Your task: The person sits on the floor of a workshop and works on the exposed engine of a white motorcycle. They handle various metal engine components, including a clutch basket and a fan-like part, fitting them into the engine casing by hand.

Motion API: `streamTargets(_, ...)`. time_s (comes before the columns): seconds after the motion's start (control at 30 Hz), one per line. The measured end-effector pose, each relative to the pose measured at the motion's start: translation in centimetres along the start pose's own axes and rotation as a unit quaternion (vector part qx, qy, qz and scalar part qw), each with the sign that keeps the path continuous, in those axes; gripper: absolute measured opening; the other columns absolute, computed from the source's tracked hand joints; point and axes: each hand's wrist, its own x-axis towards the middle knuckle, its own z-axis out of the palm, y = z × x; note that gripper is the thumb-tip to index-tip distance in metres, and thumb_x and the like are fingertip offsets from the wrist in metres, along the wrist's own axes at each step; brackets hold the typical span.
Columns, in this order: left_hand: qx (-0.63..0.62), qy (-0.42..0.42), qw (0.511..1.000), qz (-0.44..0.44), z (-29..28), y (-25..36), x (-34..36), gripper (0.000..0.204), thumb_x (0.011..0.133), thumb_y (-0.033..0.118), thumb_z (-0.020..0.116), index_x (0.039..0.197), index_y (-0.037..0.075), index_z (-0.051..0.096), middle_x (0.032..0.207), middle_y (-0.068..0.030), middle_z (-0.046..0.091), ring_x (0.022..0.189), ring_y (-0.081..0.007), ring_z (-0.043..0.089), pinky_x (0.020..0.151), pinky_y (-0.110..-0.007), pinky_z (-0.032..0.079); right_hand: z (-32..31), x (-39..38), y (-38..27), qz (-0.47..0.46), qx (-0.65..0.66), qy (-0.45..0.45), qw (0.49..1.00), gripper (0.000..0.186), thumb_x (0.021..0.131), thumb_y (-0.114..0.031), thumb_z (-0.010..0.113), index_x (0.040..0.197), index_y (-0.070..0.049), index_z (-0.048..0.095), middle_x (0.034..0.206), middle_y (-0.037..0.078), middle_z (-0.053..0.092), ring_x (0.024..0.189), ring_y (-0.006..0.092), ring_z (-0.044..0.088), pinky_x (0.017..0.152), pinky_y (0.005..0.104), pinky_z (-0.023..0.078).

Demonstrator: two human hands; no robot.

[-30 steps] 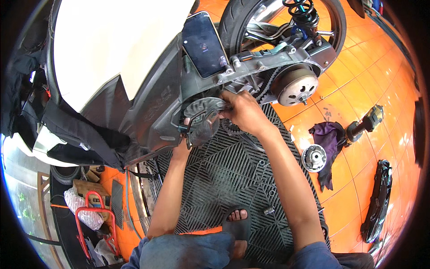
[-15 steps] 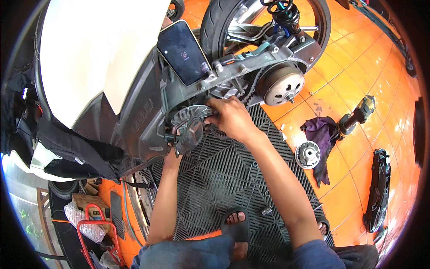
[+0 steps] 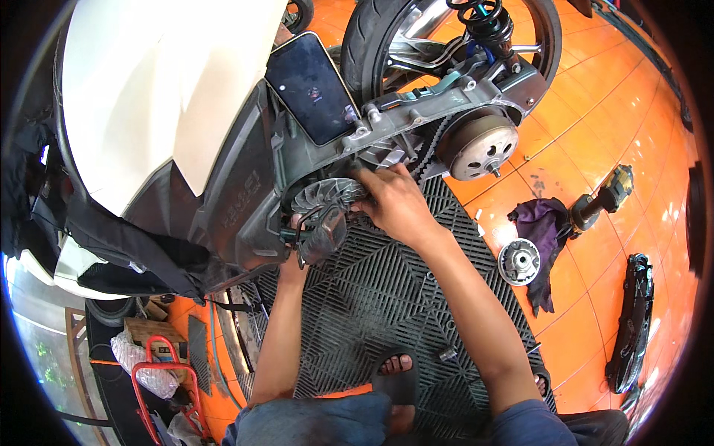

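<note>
A finned metal pulley disc (image 3: 327,195) sits at the front end of the scooter's opened drive case (image 3: 405,123). My right hand (image 3: 398,204) is closed at the disc's right edge, fingers curled and their tips hidden behind it. My left hand (image 3: 295,269) reaches up from below, beside a dark housing piece (image 3: 325,236) that covers most of its fingers; what they hold does not show. A toothed drive belt (image 3: 428,160) runs by the round clutch drum (image 3: 485,149) at the case's rear end. A phone (image 3: 312,88) rests on top of the case.
On the orange tiles at right lie a round metal pulley part (image 3: 518,262), a purple cloth (image 3: 541,223), a cordless power tool (image 3: 602,199) and a long black part (image 3: 632,323). Black ribbed matting (image 3: 357,312) spreads under the work. A red metal frame (image 3: 169,366) stands lower left.
The whole view has shifted slightly, so the scooter sits a little further right and lower. My hands stay at the finned disc; the right one's fingers have shifted a little along its edge.
</note>
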Motion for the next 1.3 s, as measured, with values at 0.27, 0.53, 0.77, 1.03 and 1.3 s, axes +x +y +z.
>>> streamTargets(0.27, -0.002, 0.007, 1.000, -0.012, -0.3, -1.7, -0.9, 0.039, 0.103, 0.021, 0.056, 0.134, -0.001, 0.054, 0.140, -0.0175, 0.054, 0.129, -0.0314, 0.052, 0.111, -0.045, 0.038, -0.1, 0.0, -0.2, -0.010, 0.012, 0.004, 1.000, 0.052, 0.076, -0.016, 0.083, 0.123, -0.007, 0.062, 0.095, 0.012, 0.072, 0.093, 0.0303, 0.069, 0.088, 0.0407, 0.045)
streamTargets(0.53, 0.215, 0.142, 0.963, 0.074, 8.1, 3.3, -9.9, 0.061, 0.102, 0.024, 0.056, 0.148, -0.011, 0.036, 0.155, -0.0267, 0.036, 0.144, -0.0430, 0.031, 0.119, -0.053, 0.019, -0.3, 0.0, 0.0, -0.016, 0.022, 0.005, 1.000, 0.051, 0.075, -0.018, 0.086, 0.120, -0.007, 0.065, 0.099, 0.010, 0.073, 0.095, 0.0280, 0.067, 0.091, 0.0388, 0.044)
streamTargets(0.77, 0.186, -0.042, 0.981, 0.031, 11.8, 5.2, -7.3, 0.075, 0.096, 0.027, 0.067, 0.154, -0.006, 0.033, 0.162, -0.0297, 0.026, 0.152, -0.0439, 0.025, 0.121, -0.053, 0.023, -0.4, -0.1, -0.4, -0.014, 0.034, 0.015, 0.999, 0.049, 0.075, -0.018, 0.084, 0.119, -0.006, 0.065, 0.097, 0.012, 0.071, 0.097, 0.0308, 0.066, 0.090, 0.0389, 0.044)
streamTargets(1.03, 0.159, -0.097, 0.982, 0.025, 12.8, 3.9, -8.9, 0.065, 0.096, 0.024, 0.068, 0.150, -0.003, 0.044, 0.164, -0.0301, 0.022, 0.152, -0.0468, 0.025, 0.120, -0.050, 0.030, 0.1, -0.5, -0.4, 0.002, 0.041, 0.020, 0.999, 0.054, 0.078, -0.018, 0.082, 0.126, -0.008, 0.061, 0.101, 0.012, 0.070, 0.098, 0.0303, 0.066, 0.091, 0.0410, 0.043)
streamTargets(1.3, 0.138, -0.091, 0.985, 0.040, 12.8, 3.7, -8.8, 0.054, 0.096, 0.025, 0.069, 0.137, -0.008, 0.056, 0.161, -0.0353, 0.023, 0.151, -0.0472, 0.028, 0.118, -0.050, 0.032, 0.6, -0.3, -1.0, 0.028, 0.080, 0.054, 0.995, 0.063, 0.078, -0.020, 0.084, 0.133, -0.008, 0.057, 0.110, 0.017, 0.071, 0.103, 0.0346, 0.068, 0.092, 0.0440, 0.047)
